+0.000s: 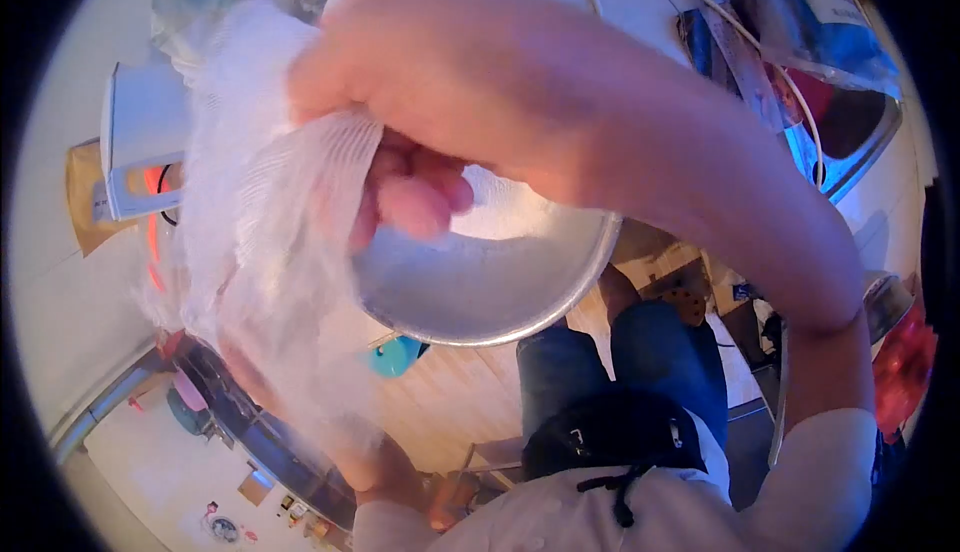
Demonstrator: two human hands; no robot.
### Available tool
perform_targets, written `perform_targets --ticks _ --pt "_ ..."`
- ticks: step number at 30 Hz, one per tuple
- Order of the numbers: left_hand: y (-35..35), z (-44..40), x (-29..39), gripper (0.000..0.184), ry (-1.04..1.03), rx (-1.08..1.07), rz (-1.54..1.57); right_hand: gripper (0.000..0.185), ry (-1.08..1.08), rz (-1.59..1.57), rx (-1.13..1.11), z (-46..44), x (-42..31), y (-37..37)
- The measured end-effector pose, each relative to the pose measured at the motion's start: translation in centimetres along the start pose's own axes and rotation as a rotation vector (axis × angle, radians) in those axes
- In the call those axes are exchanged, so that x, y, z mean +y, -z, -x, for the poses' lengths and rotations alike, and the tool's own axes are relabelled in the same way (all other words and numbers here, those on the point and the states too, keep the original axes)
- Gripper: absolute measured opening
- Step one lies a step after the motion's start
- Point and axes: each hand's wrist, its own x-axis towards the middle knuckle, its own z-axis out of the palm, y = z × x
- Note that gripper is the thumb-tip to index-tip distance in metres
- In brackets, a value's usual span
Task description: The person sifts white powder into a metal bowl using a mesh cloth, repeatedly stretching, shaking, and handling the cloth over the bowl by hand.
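My right hand (pixel 385 62) reaches across from the right, its fingers curled closed around a bunched piece of thin white gauze (pixel 265 152). The gauze hangs down at the left in loose, see-through folds, partly blurred. My left hand (pixel 255 362) is behind and under these folds at the lower left, and its fingers are hidden by the cloth. A round metal bowl (pixel 480 292) sits just below my right hand. Its inside shows pale and shiny, and part of its rim is covered by the hand, forearm and gauze.
A white box (pixel 150 137) stands at the left beside a brown paper packet (pixel 88 197). A white cable (pixel 800 102) and plastic bags (pixel 835 32) lie at the upper right. Below the bowl are a turquoise object (pixel 397 355) and the wooden floor (pixel 440 407).
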Motion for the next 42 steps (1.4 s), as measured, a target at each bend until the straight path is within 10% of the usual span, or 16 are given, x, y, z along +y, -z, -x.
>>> perform_targets --ticks 8,10,11,16,20,22,24,26,42 --pt "1.3 1.7 0.2 0.024 -0.424 0.362 -0.549 0.017 0.043 0.021 0.03 0.2 0.5 0.0" --pt "1.7 1.0 -1.3 0.034 -0.64 0.718 -1.055 0.017 -0.066 0.044 0.061 0.4 0.2 0.1" --pt "1.0 1.0 -2.7 0.034 -0.707 0.593 -1.895 0.018 -0.101 0.038 0.08 0.2 0.0 0.2" --pt "1.7 0.5 -1.8 0.028 -0.236 0.612 -0.55 0.02 -0.159 -0.134 0.222 1.3 -0.3 -1.3" --pt "-0.9 0.4 -2.7 0.025 -0.21 0.62 -0.522 0.031 -0.32 -0.176 0.306 2.7 -1.3 -1.5" --pt "0.8 0.1 -2.7 0.027 -0.135 0.654 -0.501 0.028 0.118 0.523 0.182 3.1 2.7 1.0" --pt "1.4 0.1 -2.9 0.026 -0.217 0.614 -0.544 0.027 0.159 0.53 0.208 2.9 2.7 0.9" --pt "0.2 0.6 -3.1 0.025 -0.216 0.64 -0.544 0.027 -0.247 -0.148 0.391 3.1 -0.2 -2.6" --pt "0.7 1.2 -2.1 0.029 -0.105 0.55 -0.34 0.019 -0.337 -0.282 0.573 1.8 1.5 -2.5"
